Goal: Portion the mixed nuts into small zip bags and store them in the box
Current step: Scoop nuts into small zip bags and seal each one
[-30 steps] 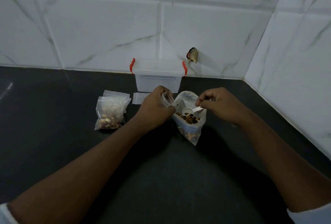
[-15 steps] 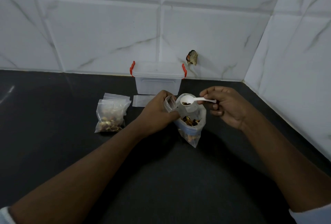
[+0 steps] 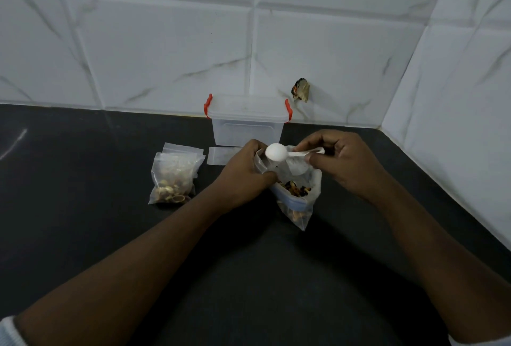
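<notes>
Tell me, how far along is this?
Done: one filled clear zip bag on the black counter. In hand: left hand holds another small bag open; right hand tips a white plastic spoon over it. To do: sealing, then the lidded clear red-clipped box.

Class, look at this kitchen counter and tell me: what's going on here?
A person is portioning mixed nuts. The left hand holds a small zip bag open, while the right hand pinches a white spoon at its mouth. The large nut bag stands open between the hands. To the left lie filled small bags, and the lidded box sits by the wall.
</notes>
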